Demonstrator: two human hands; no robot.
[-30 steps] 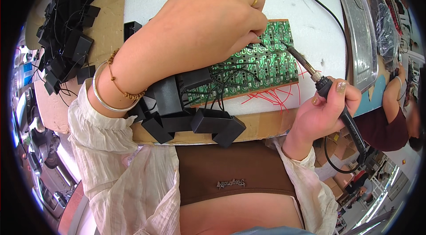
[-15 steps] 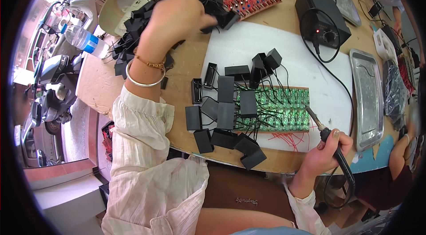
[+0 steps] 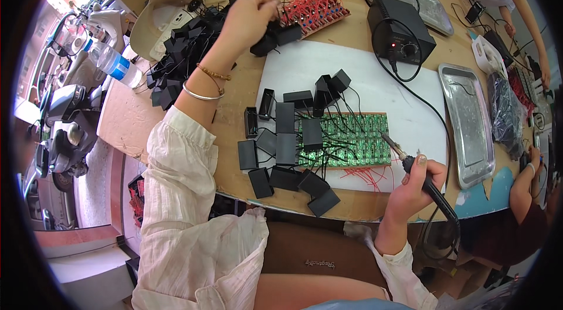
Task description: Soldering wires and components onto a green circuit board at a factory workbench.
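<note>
My right hand point(image 3: 415, 188) grips the handle of a soldering iron point(image 3: 433, 191), its metal tip beside the right edge of a green circuit board panel point(image 3: 346, 140). Black battery boxes point(image 3: 285, 116) with thin dark wires lie over and around the panel's left side. My left hand point(image 3: 252, 20) reaches far forward, fingers pinched together above two black boxes point(image 3: 288, 34) at the edge of a heap of similar boxes point(image 3: 187, 46). What the fingertips hold is too small to make out. Just beyond them lies a board bristling with red wires point(image 3: 316, 14).
A white sheet point(image 3: 404, 99) lies under the panel. At the back right stands a black soldering station point(image 3: 402, 31) with a lit red lamp, its cable curving toward the iron. Metal trays point(image 3: 469, 128) lie to the right. A water bottle point(image 3: 114, 64) stands left. Other people's arms point(image 3: 525, 184) show at right.
My left hand has moved from over the heap to its right edge, fingers now pinched near the red-wired board. The view has shifted slightly; my right hand still holds the iron beside the panel.
</note>
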